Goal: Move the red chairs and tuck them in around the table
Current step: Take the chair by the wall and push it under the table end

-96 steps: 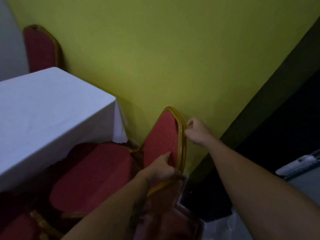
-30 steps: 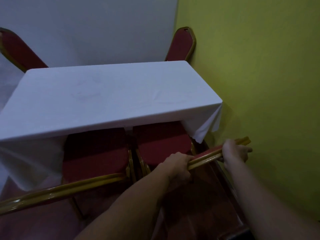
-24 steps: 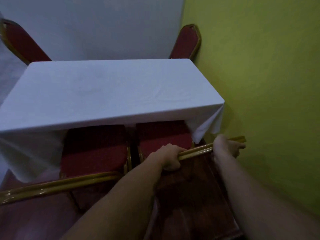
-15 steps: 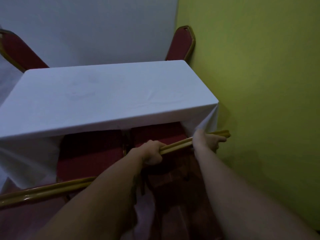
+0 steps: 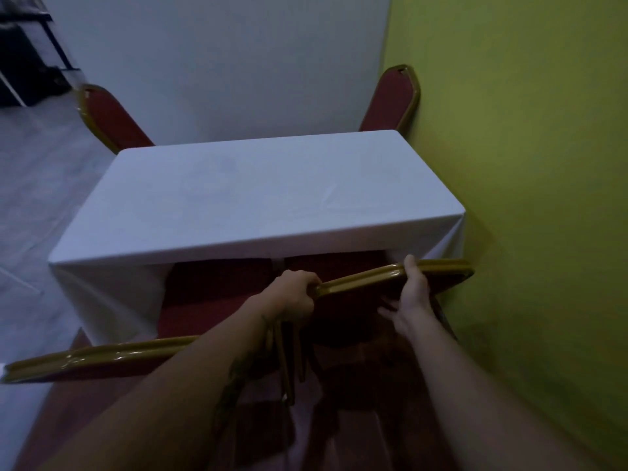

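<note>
A table under a white cloth (image 5: 258, 188) stands in the corner. On its near side, the right red chair (image 5: 363, 278) with a gold frame has its seat under the cloth. My left hand (image 5: 295, 294) grips the left end of its top rail. My right hand (image 5: 409, 297) holds the rail further right, fingers down the back. A second red chair (image 5: 102, 356) sits to its left, its seat partly under the table. Two more red chairs stand at the far side, one on the left (image 5: 108, 117) and one on the right (image 5: 394, 96).
A yellow-green wall (image 5: 530, 198) runs close along the right of the table and the held chair. A white wall (image 5: 221, 62) is behind the table. Pale floor (image 5: 30, 185) lies to the left, with dark furniture (image 5: 23, 52) at the top left.
Both hands pushed the right chair forward, so its seat went further under the tablecloth and its back came close to the table edge. The view pulled back and shifted left.
</note>
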